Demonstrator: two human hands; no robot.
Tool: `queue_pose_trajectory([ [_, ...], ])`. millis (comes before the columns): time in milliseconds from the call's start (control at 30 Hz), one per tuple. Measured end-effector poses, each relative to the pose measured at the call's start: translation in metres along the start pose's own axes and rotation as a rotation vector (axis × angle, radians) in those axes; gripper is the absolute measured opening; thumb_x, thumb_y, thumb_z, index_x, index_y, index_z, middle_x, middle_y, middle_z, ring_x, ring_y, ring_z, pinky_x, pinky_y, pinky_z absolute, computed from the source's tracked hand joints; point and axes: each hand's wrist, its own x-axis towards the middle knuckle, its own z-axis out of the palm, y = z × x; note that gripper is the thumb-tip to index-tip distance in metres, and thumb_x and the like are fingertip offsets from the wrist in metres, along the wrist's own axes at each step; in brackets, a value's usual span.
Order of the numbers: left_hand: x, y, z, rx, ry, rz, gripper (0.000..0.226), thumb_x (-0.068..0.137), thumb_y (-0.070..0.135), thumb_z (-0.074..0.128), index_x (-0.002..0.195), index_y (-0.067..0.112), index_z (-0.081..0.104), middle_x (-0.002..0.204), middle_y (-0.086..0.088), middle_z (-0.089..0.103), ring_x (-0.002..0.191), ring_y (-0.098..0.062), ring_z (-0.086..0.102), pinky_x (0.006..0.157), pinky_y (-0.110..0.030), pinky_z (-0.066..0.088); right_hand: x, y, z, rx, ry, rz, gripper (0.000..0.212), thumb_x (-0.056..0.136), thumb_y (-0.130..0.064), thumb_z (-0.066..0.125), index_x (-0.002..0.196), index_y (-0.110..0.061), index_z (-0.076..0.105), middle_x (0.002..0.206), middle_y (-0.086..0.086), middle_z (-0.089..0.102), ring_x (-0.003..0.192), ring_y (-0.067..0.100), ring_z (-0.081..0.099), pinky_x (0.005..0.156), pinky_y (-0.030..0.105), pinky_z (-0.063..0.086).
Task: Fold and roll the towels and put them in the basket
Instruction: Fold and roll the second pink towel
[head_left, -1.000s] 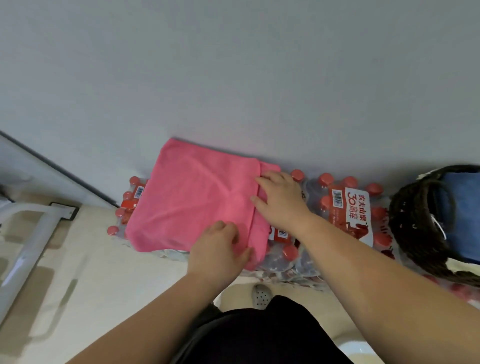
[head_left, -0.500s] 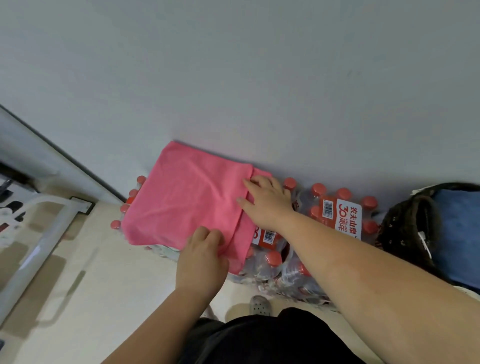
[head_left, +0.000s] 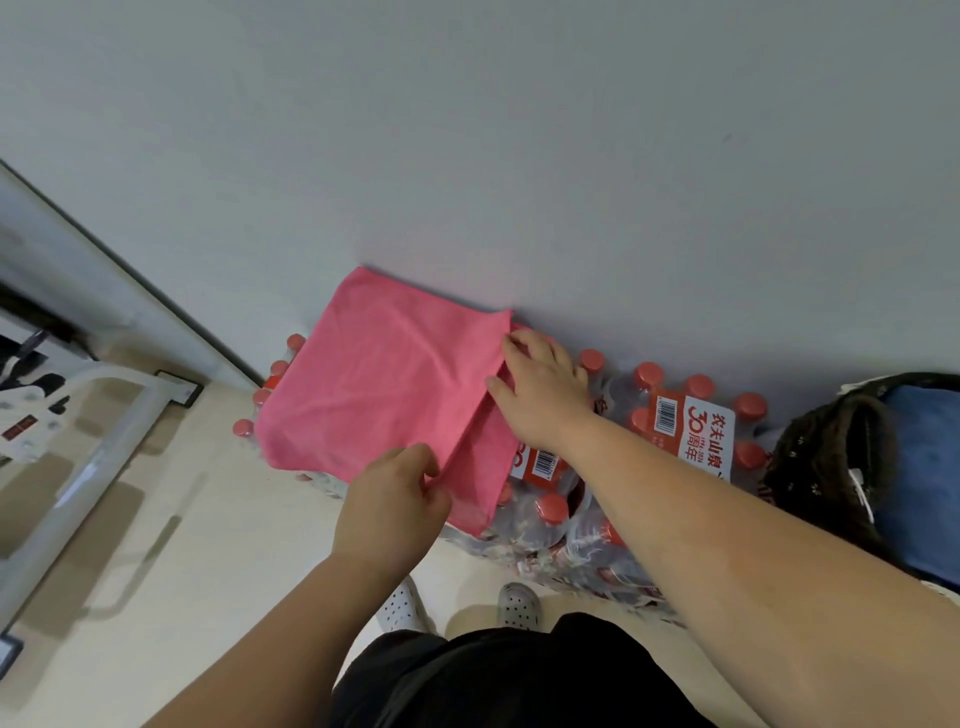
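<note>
A pink towel (head_left: 384, 384) lies folded flat on top of shrink-wrapped packs of water bottles (head_left: 670, 431) against the grey wall. A folded flap runs along its right side. My left hand (head_left: 397, 499) pinches the near edge of the upper layer at the fold. My right hand (head_left: 540, 395) lies on the right flap near the far corner, its fingers curled at the fold's edge. At the far right stands a dark woven basket (head_left: 826, 457) with a blue towel (head_left: 924, 467) inside it.
The bottle packs have red caps and red labels and reach from under the towel to the basket. A white metal frame (head_left: 88, 467) stands on the beige floor at the left. My two shoes (head_left: 457, 608) show below the packs.
The view has shifted a little. Both hands stay on the towel's right fold; my left hand now pinches the near edge more closely, and the towel keeps its place.
</note>
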Motion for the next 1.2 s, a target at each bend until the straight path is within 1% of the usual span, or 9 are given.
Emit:
queue_pose_trajectory([
  [133, -0.001, 0.01, -0.022, -0.051, 0.079, 0.062, 0.02, 0.061, 0.002, 0.066, 0.065, 0.018, 0.055, 0.054, 0.008, 0.046, 0.051, -0.013, 0.045, 0.047, -0.029, 0.036, -0.01, -0.005, -0.02, 0.054, 0.157, -0.054, 0.058, 0.102, -0.043, 0.039, 0.155, -0.022, 0.028, 0.159, -0.006, 0.023, 0.144, 0.025, 0.02, 0.112, 0.048, 0.023],
  [233, -0.006, 0.024, -0.023, -0.106, 0.048, 0.13, 0.015, 0.06, 0.004, 0.062, 0.065, 0.017, 0.057, 0.054, 0.009, 0.046, 0.051, -0.012, 0.046, 0.047, -0.031, 0.038, -0.022, 0.002, -0.027, 0.081, 0.227, -0.028, 0.055, 0.102, -0.042, 0.041, 0.153, -0.024, 0.033, 0.158, -0.007, 0.026, 0.142, 0.024, 0.023, 0.112, 0.047, 0.023],
  [367, -0.01, 0.026, 0.011, -0.09, -0.117, 0.119, 0.01, 0.066, 0.009, 0.059, 0.073, 0.016, 0.061, 0.063, 0.008, 0.051, 0.059, -0.016, 0.049, 0.053, -0.032, 0.038, -0.028, 0.024, -0.011, 0.001, 0.052, 0.058, 0.063, 0.1, -0.048, 0.042, 0.156, -0.024, 0.025, 0.159, -0.007, 0.02, 0.144, 0.027, 0.016, 0.113, 0.051, 0.022],
  [433, -0.009, 0.021, 0.028, -0.039, -0.193, 0.079, 0.007, 0.073, 0.012, 0.062, 0.074, 0.017, 0.057, 0.068, 0.004, 0.051, 0.064, -0.021, 0.049, 0.056, -0.032, 0.036, -0.027, 0.032, 0.0, -0.052, -0.035, 0.07, 0.069, 0.098, -0.053, 0.042, 0.157, -0.024, 0.019, 0.16, -0.007, 0.016, 0.145, 0.029, 0.012, 0.113, 0.053, 0.021],
  [533, -0.006, 0.017, 0.039, -0.017, -0.234, 0.049, 0.02, 0.076, 0.014, 0.065, 0.069, 0.02, 0.047, 0.067, 0.003, 0.05, 0.065, -0.023, 0.047, 0.056, -0.034, 0.036, -0.026, 0.035, 0.007, -0.083, -0.047, 0.059, 0.078, 0.096, -0.06, 0.042, 0.158, -0.023, 0.013, 0.16, -0.007, 0.012, 0.146, 0.03, 0.008, 0.115, 0.055, 0.019],
  [633, -0.004, 0.016, 0.037, -0.019, -0.232, 0.057, 0.024, 0.075, 0.014, 0.067, 0.068, 0.022, 0.046, 0.065, 0.005, 0.05, 0.063, -0.022, 0.047, 0.054, -0.031, 0.031, -0.026, 0.035, 0.008, -0.068, -0.041, 0.064, 0.079, 0.095, -0.061, 0.042, 0.158, -0.023, 0.013, 0.161, -0.006, 0.011, 0.147, 0.031, 0.007, 0.116, 0.056, 0.018],
  [900, -0.007, 0.025, 0.026, 0.033, -0.161, 0.102, 0.015, 0.073, 0.014, 0.065, 0.068, 0.013, 0.05, 0.061, 0.0, 0.05, 0.058, -0.023, 0.045, 0.051, -0.035, 0.035, -0.035, 0.031, -0.004, 0.017, 0.201, 0.038, 0.069, 0.097, -0.052, 0.047, 0.154, -0.02, 0.028, 0.157, -0.004, 0.024, 0.144, 0.027, 0.017, 0.114, 0.051, 0.023],
  [1067, -0.008, 0.025, 0.034, 0.113, -0.326, 0.078, 0.01, 0.085, 0.026, 0.055, 0.078, 0.019, 0.053, 0.07, 0.003, 0.053, 0.068, -0.025, 0.051, 0.059, -0.037, 0.047, -0.034, 0.036, 0.004, -0.105, 0.006, 0.1, 0.077, 0.093, -0.06, 0.045, 0.154, -0.018, 0.025, 0.155, 0.001, 0.023, 0.14, 0.032, 0.021, 0.112, 0.052, 0.023],
  [1200, -0.004, 0.027, 0.023, 0.124, -0.295, 0.094, 0.03, 0.082, 0.052, 0.053, 0.075, 0.022, 0.053, 0.07, 0.005, 0.057, 0.068, -0.019, 0.055, 0.062, -0.035, 0.048, -0.032, 0.024, 0.005, -0.153, 0.079, 0.099, 0.081, 0.093, -0.064, 0.04, 0.157, -0.019, 0.018, 0.16, 0.009, 0.013, 0.145, 0.035, 0.012, 0.115, 0.054, 0.017],
])
